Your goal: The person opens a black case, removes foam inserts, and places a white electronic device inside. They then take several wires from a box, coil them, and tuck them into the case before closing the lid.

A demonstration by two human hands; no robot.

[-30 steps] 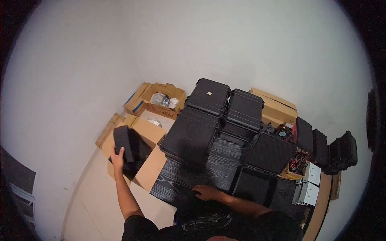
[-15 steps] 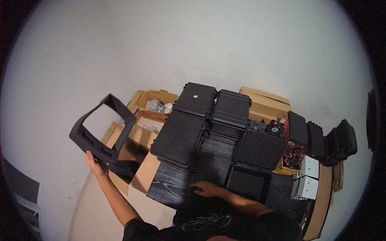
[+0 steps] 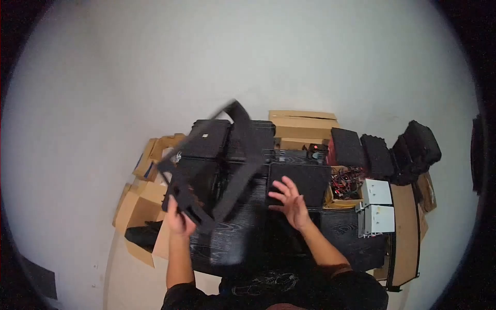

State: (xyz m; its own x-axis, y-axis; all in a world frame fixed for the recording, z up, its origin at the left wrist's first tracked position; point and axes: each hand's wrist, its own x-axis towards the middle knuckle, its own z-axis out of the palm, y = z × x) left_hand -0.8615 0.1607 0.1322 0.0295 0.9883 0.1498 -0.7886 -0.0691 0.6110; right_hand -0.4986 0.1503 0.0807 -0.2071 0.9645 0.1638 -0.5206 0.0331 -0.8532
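A black frame that looks like a foam case insert (image 3: pixel 240 178) is tilted up over the dark tabletop, blurred by motion. Closed on its lower left corner is my left hand (image 3: pixel 180 219). My right hand (image 3: pixel 291 204) is raised with fingers spread, holding nothing, to the right of the frame. Behind that hand lies an open black case (image 3: pixel 299 181). Through and around the frame, black hard cases (image 3: pixel 206 138) show, partly hidden by it.
A box of tangled red and black wires (image 3: pixel 345 183) stands on the right, beside white metal units (image 3: pixel 378 219). Dark foam pieces (image 3: pixel 418 144) are stacked behind. An open cardboard box (image 3: pixel 135 212) with black material stands at left; another cardboard box (image 3: pixel 305 121) is at the back.
The frame has moved right in my left hand, from beside the table to over it. My right hand has risen from the table edge and spread its fingers. The view has turned right.
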